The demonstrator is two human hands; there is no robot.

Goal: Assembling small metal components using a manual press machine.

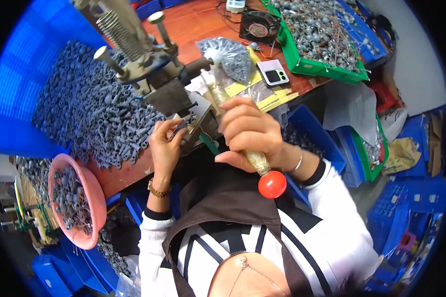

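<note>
My right hand is wrapped round the tape-covered lever of a hand press, just above the red ball knob at its near end. The metal hand press, with a coil spring on top, stands at the upper left of centre. My left hand is at the press's base, its thumb and fingers pinched round a small dark grey part. The fingers partly hide that part, so its exact shape is unclear. Close by on the near side is a green-handled tool.
A large heap of grey plastic parts lies left of the press. A pink basin stands at the lower left. Beyond the lever lie a clear bag of parts, a phone and a small fan. A green tray is at the upper right.
</note>
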